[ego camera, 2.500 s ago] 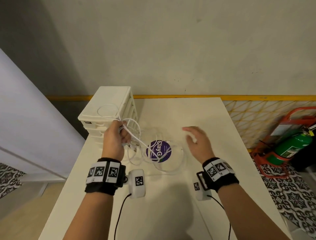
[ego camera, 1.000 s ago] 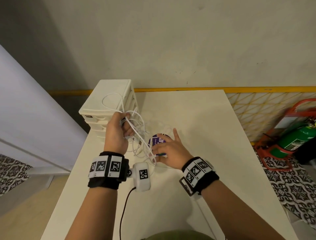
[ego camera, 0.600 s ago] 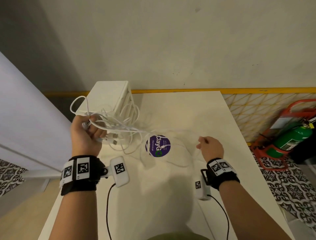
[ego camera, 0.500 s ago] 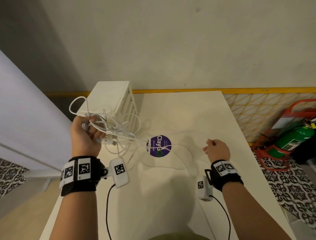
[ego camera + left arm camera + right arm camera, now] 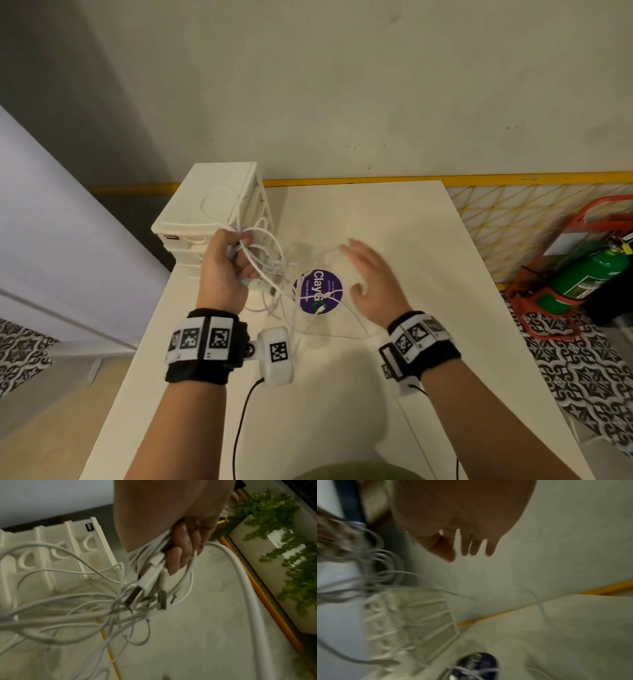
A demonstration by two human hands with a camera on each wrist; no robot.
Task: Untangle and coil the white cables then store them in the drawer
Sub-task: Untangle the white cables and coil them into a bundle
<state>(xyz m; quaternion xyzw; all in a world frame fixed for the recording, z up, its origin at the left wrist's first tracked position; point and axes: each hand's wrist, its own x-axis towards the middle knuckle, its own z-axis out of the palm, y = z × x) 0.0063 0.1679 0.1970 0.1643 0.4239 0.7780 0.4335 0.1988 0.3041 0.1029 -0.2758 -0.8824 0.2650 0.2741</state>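
Cream-coloured bench [image 5: 394, 222] against a plain wall; white drawer unit [image 5: 209, 205] at the back left corner, a round purple sticker [image 5: 320, 291] near the middle, a green fire extinguisher [image 5: 589, 277] on the floor off to the right.

Progress: early. White cables [image 5: 270, 270] are one tangled bunch. Several loops and connector ends, two USB plugs [image 5: 133, 597] among them, sit gathered in the left hand [image 5: 222, 270]; looser strands trail down across the sticker and lie on the bench towards the right wrist. No separate, tidy coil visible anywhere. Drawers look closed in the left wrist view, with nothing stored as far as can be seen. Judged remaining: separating the strands, coiling each, opening a drawer, putting them in.

Hand pose: left hand raised just in front of the drawer unit, back of the hand towards the person, fingers [image 5: 173, 559] curled tight round the bundle. Right hand [image 5: 373, 281] hovers over the bench just right of the sticker, palm turned inward, fingers [image 5: 489, 547] straight and spread, gripping nothing. One thin strand runs close to its fingertips; contact cannot be told.
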